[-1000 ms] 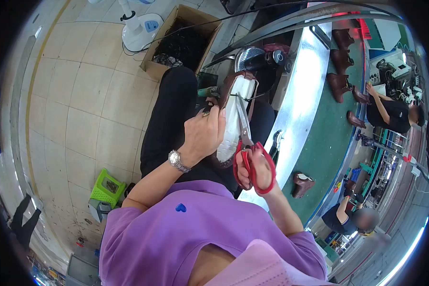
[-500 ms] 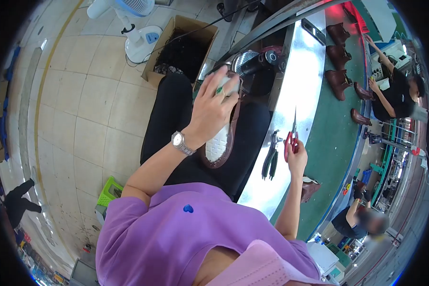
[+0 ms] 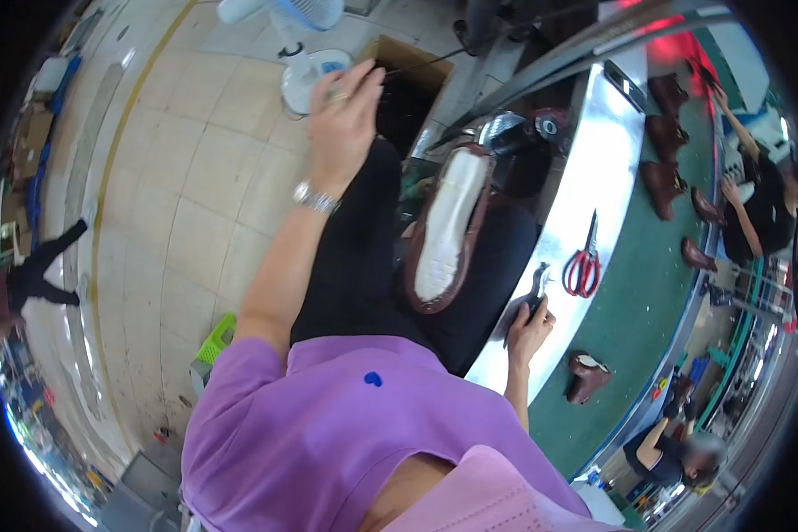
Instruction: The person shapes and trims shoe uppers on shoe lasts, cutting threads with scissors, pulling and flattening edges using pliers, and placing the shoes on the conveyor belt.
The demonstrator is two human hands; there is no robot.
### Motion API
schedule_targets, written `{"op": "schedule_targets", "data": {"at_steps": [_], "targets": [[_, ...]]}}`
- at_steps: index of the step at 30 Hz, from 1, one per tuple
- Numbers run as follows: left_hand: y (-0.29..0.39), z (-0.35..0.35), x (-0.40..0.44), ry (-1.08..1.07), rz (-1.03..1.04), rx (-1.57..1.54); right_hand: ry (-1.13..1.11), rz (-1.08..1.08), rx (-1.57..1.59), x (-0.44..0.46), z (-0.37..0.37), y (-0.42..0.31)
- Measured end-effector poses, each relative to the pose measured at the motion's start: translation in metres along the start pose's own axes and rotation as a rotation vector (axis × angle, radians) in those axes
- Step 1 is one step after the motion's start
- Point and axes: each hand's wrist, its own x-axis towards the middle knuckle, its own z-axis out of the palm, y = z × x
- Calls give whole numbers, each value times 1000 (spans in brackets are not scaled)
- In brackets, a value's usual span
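On our bench: one scissors, since released; one pliers.
Right hand closed round pliers; left hand loosely open, seemingly empty.

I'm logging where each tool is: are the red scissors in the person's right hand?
No: the red scissors lie on the metal bench, apart from the right hand, which is at the black-handled pliers.
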Motion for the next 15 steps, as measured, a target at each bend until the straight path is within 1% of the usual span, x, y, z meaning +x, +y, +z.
{"op": "schedule_targets", "data": {"at_steps": [1, 2, 3, 4, 5, 6, 7, 8, 9, 10, 11, 12, 14, 15], "targets": [[-8, 13, -9, -177, -17, 200, -36, 21, 43, 4, -2, 4], [-20, 31, -22, -261, -107, 268, -193, 181, 242, 13, -12, 8], [-15, 33, -31, -198, -167, 232, -313, 299, 540, 21, -37, -6], [8, 17, -30, -269, -378, -26, -337, 404, 739, 27, -52, -15], [23, 5, -36, -345, -386, -206, -359, 515, 940, 31, -67, -25], [49, -19, -39, -556, -496, -378, -391, 412, 904, 37, -84, -49], [70, -35, -53, -621, -410, -385, -486, 292, 899, 45, -96, -60], [87, -56, -51, -894, -383, -342, -656, 162, 859, 57, -114, -81], [97, -62, -66, -797, -357, -316, -786, 151, 685, 69, -139, -116], [102, -63, -72, -716, -356, -300, -886, -11, 638, 78, -149, -143], [105, -64, -77, -640, -350, -285, -936, -73, 536, 82, -155, -163], [103, -63, -79, -632, -344, -272, -983, -303, 414, 93, -149, -169], [103, -59, -80, -623, -321, -272, -1012, -614, 134, 108, -149, -207], [105, -61, -78, -656, -297, -255, -1009, -753, -14, 113, -152, -228]]}}
